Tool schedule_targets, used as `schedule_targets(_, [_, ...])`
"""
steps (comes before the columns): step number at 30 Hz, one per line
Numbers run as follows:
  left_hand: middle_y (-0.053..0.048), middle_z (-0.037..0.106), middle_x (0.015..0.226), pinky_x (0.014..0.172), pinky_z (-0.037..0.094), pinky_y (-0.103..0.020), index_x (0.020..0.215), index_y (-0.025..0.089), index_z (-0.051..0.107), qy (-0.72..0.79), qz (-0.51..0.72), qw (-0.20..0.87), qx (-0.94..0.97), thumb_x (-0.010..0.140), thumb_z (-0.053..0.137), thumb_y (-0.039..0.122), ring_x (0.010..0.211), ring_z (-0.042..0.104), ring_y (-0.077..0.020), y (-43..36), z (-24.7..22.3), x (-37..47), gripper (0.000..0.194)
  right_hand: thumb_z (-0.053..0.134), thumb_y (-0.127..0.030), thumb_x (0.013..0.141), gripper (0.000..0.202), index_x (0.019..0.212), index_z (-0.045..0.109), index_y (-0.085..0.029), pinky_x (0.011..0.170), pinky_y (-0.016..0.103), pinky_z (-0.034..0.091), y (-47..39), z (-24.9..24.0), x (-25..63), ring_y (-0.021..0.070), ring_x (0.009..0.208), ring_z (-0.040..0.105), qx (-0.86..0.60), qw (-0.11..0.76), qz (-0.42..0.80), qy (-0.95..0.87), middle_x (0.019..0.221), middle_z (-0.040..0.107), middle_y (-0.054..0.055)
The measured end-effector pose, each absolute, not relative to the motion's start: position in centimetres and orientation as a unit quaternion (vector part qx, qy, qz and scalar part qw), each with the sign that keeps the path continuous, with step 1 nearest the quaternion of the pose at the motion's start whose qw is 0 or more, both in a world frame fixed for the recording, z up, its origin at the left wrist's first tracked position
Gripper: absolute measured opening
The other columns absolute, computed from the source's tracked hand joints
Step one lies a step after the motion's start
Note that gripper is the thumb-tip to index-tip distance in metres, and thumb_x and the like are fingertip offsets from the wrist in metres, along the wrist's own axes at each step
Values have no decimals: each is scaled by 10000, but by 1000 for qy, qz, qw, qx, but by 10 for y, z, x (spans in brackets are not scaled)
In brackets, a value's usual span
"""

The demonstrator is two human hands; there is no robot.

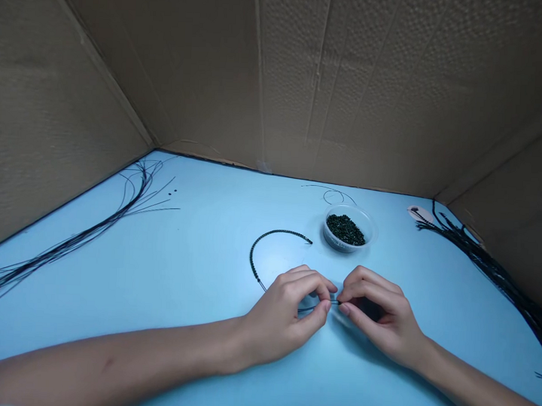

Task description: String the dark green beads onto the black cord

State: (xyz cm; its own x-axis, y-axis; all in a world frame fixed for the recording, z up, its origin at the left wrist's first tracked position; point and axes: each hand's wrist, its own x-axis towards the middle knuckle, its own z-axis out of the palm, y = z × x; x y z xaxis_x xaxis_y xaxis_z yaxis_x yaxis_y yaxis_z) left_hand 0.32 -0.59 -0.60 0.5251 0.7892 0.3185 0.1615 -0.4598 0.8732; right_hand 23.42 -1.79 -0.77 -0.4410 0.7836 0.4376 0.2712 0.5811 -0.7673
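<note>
A thin dark cord [334, 301] is stretched between my two hands above the light blue table. My left hand [288, 311] pinches it between thumb and fingertips. Just to the right, my right hand [380, 312] pinches the cord near a small dark spot, perhaps a bead or knot. Behind my left hand, a curved strand of dark green beads [252, 256] lies on the table, and its cord runs under that hand. Beyond my hands stands a clear round tub [369, 236] holding many small dark green beads [345, 229].
A bundle of loose black cords [103, 222] lies at the left. At the right is a thick bundle of black strands [479, 257], beside a pale round tag [419, 213]. One thin looped cord [334, 197] rests behind the tub. Cardboard walls [276, 77] enclose the table [197, 253].
</note>
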Motion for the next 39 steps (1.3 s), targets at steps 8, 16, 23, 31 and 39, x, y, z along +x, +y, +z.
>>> schedule_targets(8, [-74,789,1062,922,531,-392,891,198,633,309,376,415,769,978,614,163,1004,719,-228,-6,-6,3,95,664,-92,972,135,991,731,-207,673,323,524,-18,-7,234,190,761,622,-336,409,312,-789,882,654,56])
schedule_targets(16, [-81,790,1051,931,538,-391,884,196,633,308,377,419,766,976,617,163,1035,728,-231,-6,-7,4,100,658,-101,977,131,991,733,-207,671,330,531,-18,-7,234,193,756,626,-337,401,316,-791,883,655,60])
schedule_targets(23, [-81,790,1055,932,540,-391,883,202,631,309,377,417,767,977,619,167,1034,730,-233,-6,-8,3,101,653,-111,982,128,990,737,-207,653,335,534,-17,-6,233,200,747,628,-334,405,309,-793,871,661,66])
schedule_targets(31, [-73,787,1051,925,535,-382,885,195,634,310,376,418,767,976,619,160,1026,725,-228,-5,-7,3,99,650,-91,982,138,998,725,-206,687,344,517,-17,-7,234,194,774,624,-333,402,316,-792,889,654,61])
schedule_targets(39, [-75,784,1050,923,534,-384,889,190,637,309,381,419,764,977,621,159,1025,723,-228,-6,-8,3,94,644,-86,984,140,993,717,-205,696,339,503,-17,-7,234,191,782,619,-334,400,322,-791,894,653,59])
